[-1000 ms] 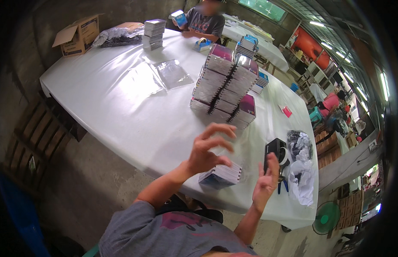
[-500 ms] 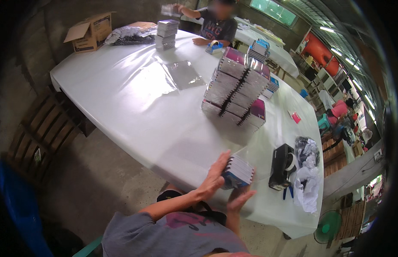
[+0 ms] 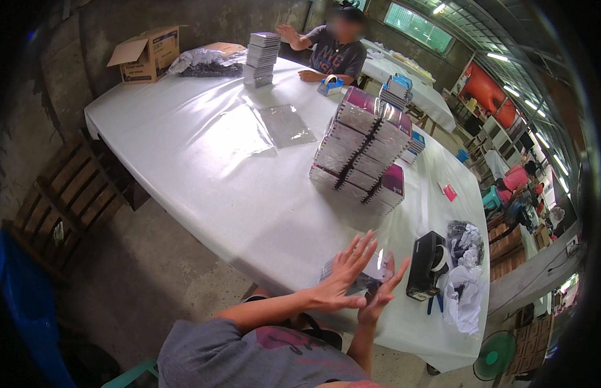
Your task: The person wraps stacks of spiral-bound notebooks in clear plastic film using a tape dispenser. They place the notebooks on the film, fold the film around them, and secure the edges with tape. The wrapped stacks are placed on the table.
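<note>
At the table's near edge, my left hand (image 3: 342, 277) is spread flat over a small bundle of spiral-bound notebooks (image 3: 327, 269) in shiny clear plastic. My right hand (image 3: 384, 290) is at the bundle's right side, fingers apart and tilted up. The hands hide most of the bundle, and whether the palms press on it is hard to see. Farther off stands a large block of stacked, plastic-wrapped spiral notebooks (image 3: 362, 145) with purple covers.
To the right lie a black tape dispenser (image 3: 425, 265), blue-handled pliers (image 3: 435, 302) and crumpled plastic (image 3: 465, 288). A clear plastic sheet (image 3: 284, 125) lies mid-table. Across it, a co-worker (image 3: 336, 52) sits by a tall notebook stack (image 3: 262, 59) and a cardboard box (image 3: 145, 57).
My left hand has moved from the bundle's left side to over its top, fingers spreading. The right hand has risen. The bundle appears turned or lowered. The co-worker's raised hand has come down beside the tall stack.
</note>
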Tool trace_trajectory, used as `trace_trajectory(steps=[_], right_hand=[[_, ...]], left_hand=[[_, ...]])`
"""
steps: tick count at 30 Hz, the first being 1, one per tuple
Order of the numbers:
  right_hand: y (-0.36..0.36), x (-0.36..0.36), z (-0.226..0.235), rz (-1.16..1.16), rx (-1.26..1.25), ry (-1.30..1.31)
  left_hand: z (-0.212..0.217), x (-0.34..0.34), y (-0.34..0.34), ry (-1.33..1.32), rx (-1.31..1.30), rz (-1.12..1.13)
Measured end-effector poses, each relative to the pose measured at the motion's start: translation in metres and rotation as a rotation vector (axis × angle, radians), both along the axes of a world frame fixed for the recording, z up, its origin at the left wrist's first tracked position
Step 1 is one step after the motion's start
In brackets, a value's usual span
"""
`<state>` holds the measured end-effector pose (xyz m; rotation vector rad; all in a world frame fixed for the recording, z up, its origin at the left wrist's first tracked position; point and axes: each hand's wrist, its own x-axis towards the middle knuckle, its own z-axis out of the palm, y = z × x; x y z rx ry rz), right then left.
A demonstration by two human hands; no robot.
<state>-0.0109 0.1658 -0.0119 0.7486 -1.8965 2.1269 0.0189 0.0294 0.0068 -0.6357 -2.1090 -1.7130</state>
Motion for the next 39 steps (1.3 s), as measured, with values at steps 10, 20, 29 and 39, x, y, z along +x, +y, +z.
trace_trajectory(steps=[10, 20, 29, 39], right_hand=[[0.043, -0.002, 0.043, 0.121, 0.692, 0.183], [0.03, -0.018, 0.075, 0.1, 0.792, 0.417], [0.039, -0.022, 0.046, 0.008, 0.021, 0.184], [0.018, -0.003, -0.03, 0.116, 0.013, -0.251]], left_hand=[[0.021, -0.003, -0.045, 0.217, -0.74, 0.21], [0.039, -0.033, -0.037, 0.514, -0.559, 0.057], [0.054, -0.021, -0.046, 0.463, 0.194, 0.193], [-0.076, -0.006, -0.031, -0.104, 0.172, 0.037]])
